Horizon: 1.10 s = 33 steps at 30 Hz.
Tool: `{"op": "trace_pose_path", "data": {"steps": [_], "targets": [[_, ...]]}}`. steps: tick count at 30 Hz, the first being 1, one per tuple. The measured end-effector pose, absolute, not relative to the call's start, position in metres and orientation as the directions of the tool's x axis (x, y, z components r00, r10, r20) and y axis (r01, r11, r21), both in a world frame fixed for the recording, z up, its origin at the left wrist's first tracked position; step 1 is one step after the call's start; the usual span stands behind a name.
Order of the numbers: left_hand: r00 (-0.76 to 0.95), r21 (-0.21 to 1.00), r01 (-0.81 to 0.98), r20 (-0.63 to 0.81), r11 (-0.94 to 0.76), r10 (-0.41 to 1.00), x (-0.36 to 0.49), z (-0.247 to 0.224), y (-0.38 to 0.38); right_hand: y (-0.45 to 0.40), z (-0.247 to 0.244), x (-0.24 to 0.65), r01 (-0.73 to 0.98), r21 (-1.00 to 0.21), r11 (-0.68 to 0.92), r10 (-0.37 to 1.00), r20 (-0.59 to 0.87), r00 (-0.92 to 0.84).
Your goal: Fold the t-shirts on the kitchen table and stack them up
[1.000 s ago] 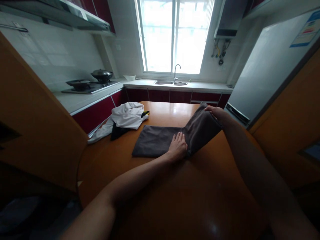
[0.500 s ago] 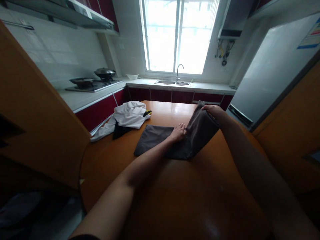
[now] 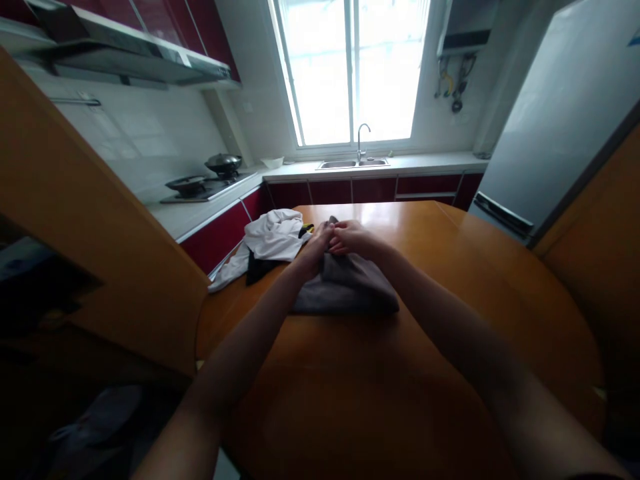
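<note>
A dark grey cloth garment [image 3: 353, 287] lies folded over on the wooden table [image 3: 450, 280], its upper layer bulging. At its far edge my left hand [image 3: 319, 245] and my right hand [image 3: 350, 239] meet, nearly touching. My right hand is closed on the garment's edge. The fingers of my left hand also look closed on the cloth, though they are partly hidden behind my right hand. What kind of garment it is does not show.
Left of the garment lies a pile of white clothing [image 3: 275, 235] with a black cloth [image 3: 260, 268] under it. Beyond the table are a counter with a sink [image 3: 340, 164], a stove with pans [image 3: 187, 185], and a fridge [image 3: 545, 127] to the right.
My right hand has carried the garment's right part leftward over the rest. My left hand has moved from lying flat on the cloth to its far left edge.
</note>
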<state>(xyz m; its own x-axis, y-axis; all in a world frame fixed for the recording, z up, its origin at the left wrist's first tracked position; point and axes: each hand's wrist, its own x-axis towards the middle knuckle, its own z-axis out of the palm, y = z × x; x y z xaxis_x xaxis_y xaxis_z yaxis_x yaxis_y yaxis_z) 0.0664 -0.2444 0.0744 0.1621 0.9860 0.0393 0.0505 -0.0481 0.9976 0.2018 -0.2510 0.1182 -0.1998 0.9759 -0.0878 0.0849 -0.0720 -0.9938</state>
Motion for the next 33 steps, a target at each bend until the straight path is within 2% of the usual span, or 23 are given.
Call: {"op": "trace_pose_path", "data": {"steps": [2,4,7,9,12,14,17,20,24,28,33], "targets": [[0.060,0.991,0.120,0.059,-0.066,0.996,0.052,0.057,-0.248,-0.249,0.103,0.202,0.024,-0.995,-0.096,0.960,-0.099,-0.262],[0.035,0.964,0.254,0.070,-0.077,0.997,0.039,0.038,-0.252,-0.247,0.086,0.216,0.017,-1.000,-0.015,0.985,-0.017,-0.172],[0.088,0.890,0.445,0.066,-0.098,0.994,0.026,0.017,-0.258,-0.252,0.055,0.252,0.186,-0.972,0.145,0.987,0.156,0.047],[0.114,0.860,0.499,0.057,-0.107,0.992,0.023,0.010,-0.259,-0.263,0.032,0.275,0.337,-0.919,0.205,0.961,0.255,0.110],[0.116,0.863,0.486,0.089,-0.135,0.989,0.020,0.011,-0.257,-0.290,0.000,0.297,0.484,-0.800,0.355,0.910,0.415,0.020],[0.099,0.883,0.440,0.134,-0.164,0.986,0.015,0.017,-0.253,-0.311,-0.017,0.302,0.562,-0.668,0.487,0.851,0.509,-0.132],[0.066,0.932,0.321,0.154,-0.167,0.986,-0.002,0.026,-0.246,-0.335,-0.033,0.298,0.636,-0.468,0.614,0.776,0.507,-0.376],[0.086,0.977,0.208,0.030,-0.048,0.996,-0.022,0.026,-0.243,-0.344,-0.042,0.289,0.660,-0.362,0.658,0.742,0.459,-0.488],[0.110,0.973,0.212,-0.119,0.094,0.987,-0.035,0.017,-0.246,-0.339,-0.054,0.284,0.656,-0.323,0.682,0.721,0.450,-0.527],[0.108,0.985,0.168,-0.066,0.048,0.992,-0.031,0.014,-0.247,-0.335,-0.059,0.290,0.650,-0.323,0.688,0.714,0.459,-0.529],[0.136,0.995,0.099,-0.010,-0.003,0.991,-0.025,0.015,-0.246,-0.335,-0.054,0.298,0.655,-0.264,0.708,0.688,0.467,-0.555]]}}
